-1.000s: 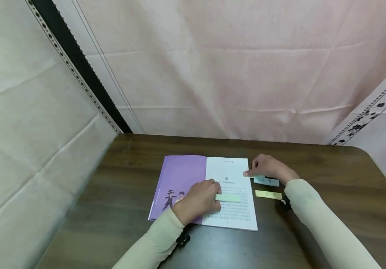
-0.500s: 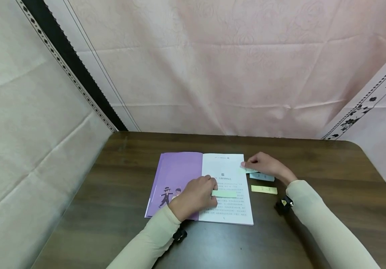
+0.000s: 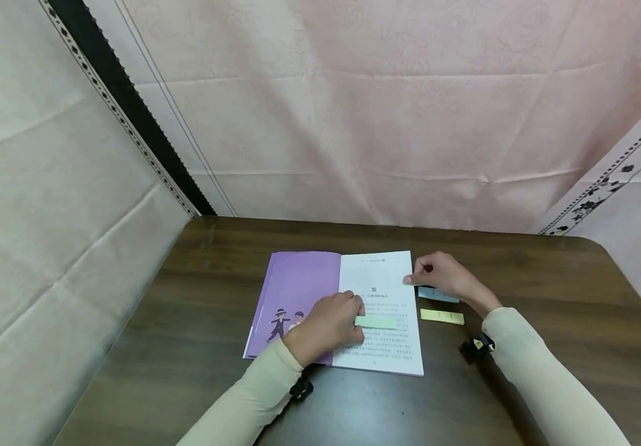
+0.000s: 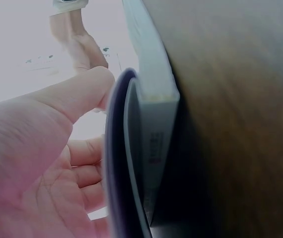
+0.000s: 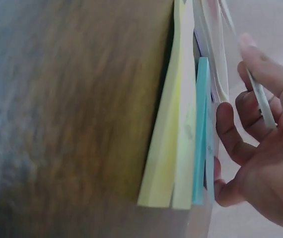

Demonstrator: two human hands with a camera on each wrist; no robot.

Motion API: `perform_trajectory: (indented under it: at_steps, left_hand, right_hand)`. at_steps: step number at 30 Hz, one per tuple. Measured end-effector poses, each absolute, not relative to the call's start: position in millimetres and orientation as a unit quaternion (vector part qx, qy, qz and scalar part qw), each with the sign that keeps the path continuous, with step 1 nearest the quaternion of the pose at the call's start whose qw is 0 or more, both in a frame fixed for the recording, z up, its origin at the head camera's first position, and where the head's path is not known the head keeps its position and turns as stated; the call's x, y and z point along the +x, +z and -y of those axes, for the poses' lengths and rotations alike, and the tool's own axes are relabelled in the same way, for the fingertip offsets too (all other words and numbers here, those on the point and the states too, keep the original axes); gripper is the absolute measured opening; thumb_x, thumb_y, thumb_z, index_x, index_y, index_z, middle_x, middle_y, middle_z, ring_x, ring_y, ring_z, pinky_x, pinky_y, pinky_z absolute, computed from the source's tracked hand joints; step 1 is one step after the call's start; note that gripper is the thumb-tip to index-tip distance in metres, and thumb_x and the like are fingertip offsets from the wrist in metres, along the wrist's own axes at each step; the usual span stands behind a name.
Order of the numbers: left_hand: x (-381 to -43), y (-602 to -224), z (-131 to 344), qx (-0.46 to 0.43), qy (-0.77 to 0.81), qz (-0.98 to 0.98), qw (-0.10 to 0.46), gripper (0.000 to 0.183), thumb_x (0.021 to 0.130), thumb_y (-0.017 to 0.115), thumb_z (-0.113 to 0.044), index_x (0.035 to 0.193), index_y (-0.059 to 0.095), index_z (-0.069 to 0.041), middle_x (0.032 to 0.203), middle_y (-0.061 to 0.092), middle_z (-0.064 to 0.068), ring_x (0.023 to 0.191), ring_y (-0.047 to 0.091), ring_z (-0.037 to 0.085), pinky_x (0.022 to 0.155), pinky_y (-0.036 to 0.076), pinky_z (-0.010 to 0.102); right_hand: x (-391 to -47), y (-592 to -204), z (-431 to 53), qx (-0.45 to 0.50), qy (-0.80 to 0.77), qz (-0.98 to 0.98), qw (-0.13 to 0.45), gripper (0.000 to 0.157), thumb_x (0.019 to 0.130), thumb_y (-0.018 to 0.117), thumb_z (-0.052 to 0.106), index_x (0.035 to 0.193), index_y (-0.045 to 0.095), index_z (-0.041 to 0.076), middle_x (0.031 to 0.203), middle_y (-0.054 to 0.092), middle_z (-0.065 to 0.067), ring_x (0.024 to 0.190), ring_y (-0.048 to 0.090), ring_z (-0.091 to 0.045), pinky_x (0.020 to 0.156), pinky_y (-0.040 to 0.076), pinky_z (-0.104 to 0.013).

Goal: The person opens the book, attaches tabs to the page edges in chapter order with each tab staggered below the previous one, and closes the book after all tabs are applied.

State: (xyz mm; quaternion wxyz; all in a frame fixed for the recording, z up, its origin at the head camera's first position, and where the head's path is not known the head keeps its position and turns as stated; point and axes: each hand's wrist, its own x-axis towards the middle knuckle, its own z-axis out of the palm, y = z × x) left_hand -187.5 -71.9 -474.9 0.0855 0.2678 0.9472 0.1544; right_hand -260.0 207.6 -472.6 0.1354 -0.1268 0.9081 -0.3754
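An open book lies on the table, with its purple inside cover (image 3: 305, 279) on the left and a white printed page (image 3: 376, 272) on the right. My left hand (image 3: 328, 325) rests over the middle of the book. A pale green strip (image 3: 379, 323) lies on the page, its left end between the thumb and forefinger. At the page's right edge, my right hand (image 3: 446, 274) pinches a thin pale sticky note (image 5: 261, 101) beside the page between thumb and fingers. Below that hand are a blue sticky-note pad (image 3: 439, 294) and a yellow sticky-note pad (image 3: 442, 316).
The brown wooden table (image 3: 231, 297) reaches back to a hanging pale pink cloth (image 3: 354, 124). Another pale cloth (image 3: 64, 248) hangs along the left side. The wrist view shows the yellow pads standing beside the blue one at the book's edge.
The pale sticky note under my right hand showed earlier and is now mostly hidden in the head view. The page's upper right corner has risen slightly. My left hand stays on the book.
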Motion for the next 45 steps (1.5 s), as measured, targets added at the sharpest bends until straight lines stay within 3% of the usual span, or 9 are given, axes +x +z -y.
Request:
perform_trajectory:
  at_steps: [12,15,19,22,26,30,34,39,45]
  left_hand:
    - [-186,-474,70,0.261,0.155,-0.948,0.091,0.026,0.08,0.085,-0.014,0.103,0.073,-0.01,0.089,0.062,-0.004,0.073,0.053,0.011,0.066,0.047,0.024]
    - [-186,-473,71,0.261,0.157,-0.948,0.09,0.027,0.08,0.085,-0.014,0.103,0.073,-0.009,0.089,0.062,-0.004,0.073,0.053,0.011,0.067,0.047,0.024]
    - [-186,-473,71,0.262,0.156,-0.949,0.086,0.026,0.08,0.085,-0.013,0.102,0.073,-0.009,0.089,0.062,-0.003,0.073,0.053,0.011,0.066,0.047,0.025]
    - [-185,-473,71,0.264,0.155,-0.948,0.084,0.025,0.08,0.085,-0.014,0.103,0.073,-0.009,0.089,0.063,-0.003,0.073,0.053,0.01,0.067,0.048,0.025]
    - [-185,-474,71,0.27,0.156,-0.946,0.085,0.025,0.081,0.084,-0.014,0.104,0.074,-0.009,0.092,0.064,-0.002,0.074,0.052,0.009,0.069,0.048,0.025]
    - [-185,-473,73,0.271,0.168,-0.944,0.083,0.024,0.081,0.084,-0.013,0.103,0.074,-0.008,0.093,0.065,-0.001,0.075,0.053,0.01,0.068,0.048,0.024]
    - [-186,-473,75,0.272,0.184,-0.941,0.086,0.024,0.083,0.084,-0.013,0.103,0.074,-0.007,0.093,0.065,0.0,0.074,0.054,0.011,0.068,0.048,0.024]
    - [-186,-472,79,0.269,0.194,-0.939,0.093,0.023,0.086,0.084,-0.016,0.105,0.075,-0.007,0.095,0.066,-0.001,0.076,0.056,0.009,0.071,0.051,0.024]
    - [-185,-471,81,0.278,0.207,-0.933,0.099,0.019,0.091,0.082,-0.014,0.107,0.075,-0.007,0.098,0.067,-0.001,0.083,0.059,0.008,0.079,0.054,0.024]
  right_hand:
    - [-260,-474,-209,-0.131,-0.361,-0.91,0.153,0.036,0.097,0.079,0.031,0.075,0.064,0.007,0.067,0.046,0.001,0.067,0.044,-0.018,0.063,0.037,-0.033]
    - [-261,-474,-203,-0.118,-0.32,-0.929,0.146,0.037,0.095,0.081,0.034,0.073,0.063,0.01,0.067,0.049,0.0,0.073,0.048,-0.022,0.068,0.04,-0.039]
    - [-264,-474,-200,-0.094,-0.255,-0.954,0.131,0.047,0.09,0.081,0.053,0.077,0.061,0.013,0.088,0.055,-0.007,0.095,0.044,-0.034,0.082,0.032,-0.056]
    - [-266,-474,-205,-0.079,-0.225,-0.963,0.127,0.051,0.088,0.079,0.06,0.081,0.058,0.014,0.105,0.051,-0.012,0.104,0.037,-0.038,0.083,0.025,-0.059]
    - [-260,-471,-213,-0.072,-0.241,-0.963,0.098,0.043,0.093,0.079,0.051,0.088,0.06,0.013,0.111,0.049,-0.015,0.107,0.036,-0.039,0.083,0.026,-0.059]
    - [-244,-463,-204,-0.1,-0.272,-0.956,0.046,0.028,0.099,0.076,0.038,0.092,0.068,0.013,0.111,0.057,-0.014,0.108,0.045,-0.037,0.085,0.031,-0.062]
    - [-220,-453,-181,-0.163,-0.289,-0.943,0.02,0.011,0.1,0.075,0.018,0.102,0.073,0.008,0.108,0.066,-0.012,0.102,0.058,-0.032,0.089,0.046,-0.055]
    - [-192,-452,-146,-0.243,-0.254,-0.934,0.06,0.026,0.093,0.082,0.013,0.117,0.075,0.004,0.112,0.071,-0.006,0.098,0.065,-0.021,0.084,0.058,-0.039]
    - [-177,-464,-125,-0.291,-0.175,-0.94,0.043,0.03,0.086,0.089,0.012,0.114,0.078,0.007,0.109,0.072,-0.003,0.103,0.068,-0.021,0.086,0.06,-0.039]
